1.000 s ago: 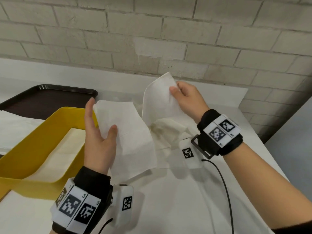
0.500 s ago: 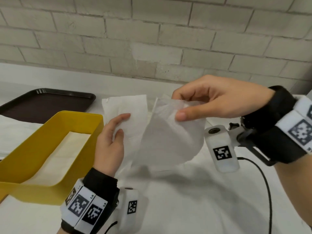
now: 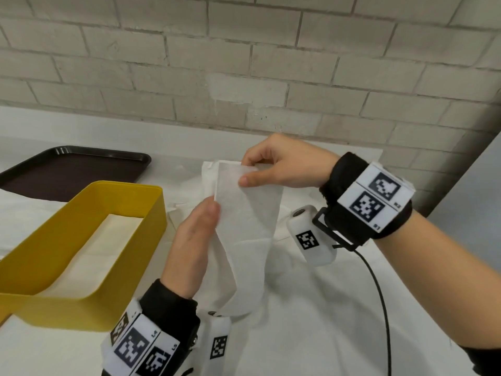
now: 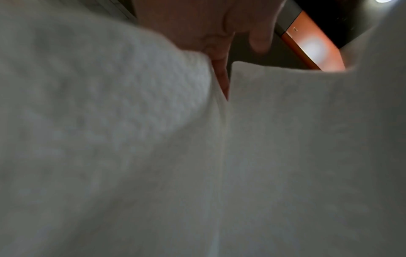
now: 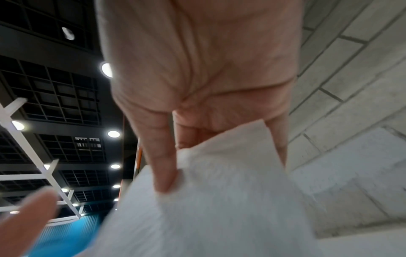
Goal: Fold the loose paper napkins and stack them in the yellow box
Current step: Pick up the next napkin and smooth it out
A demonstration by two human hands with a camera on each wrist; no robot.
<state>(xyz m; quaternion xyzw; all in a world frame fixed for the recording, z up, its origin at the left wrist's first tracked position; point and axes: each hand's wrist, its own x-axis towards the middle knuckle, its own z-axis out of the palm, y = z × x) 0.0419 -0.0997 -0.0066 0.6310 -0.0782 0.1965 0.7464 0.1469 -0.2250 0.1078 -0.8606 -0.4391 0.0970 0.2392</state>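
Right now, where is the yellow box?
In the head view the yellow box sits on the table at lower left, just left of the left hand, with the dark tray behind it.

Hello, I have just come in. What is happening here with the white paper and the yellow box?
A person is folding a white paper napkin in the air above a white table. The right hand pinches its top edge; the left hand holds it lower down. The yellow box stands to the left and already holds flat napkins. A dark tray lies behind it.
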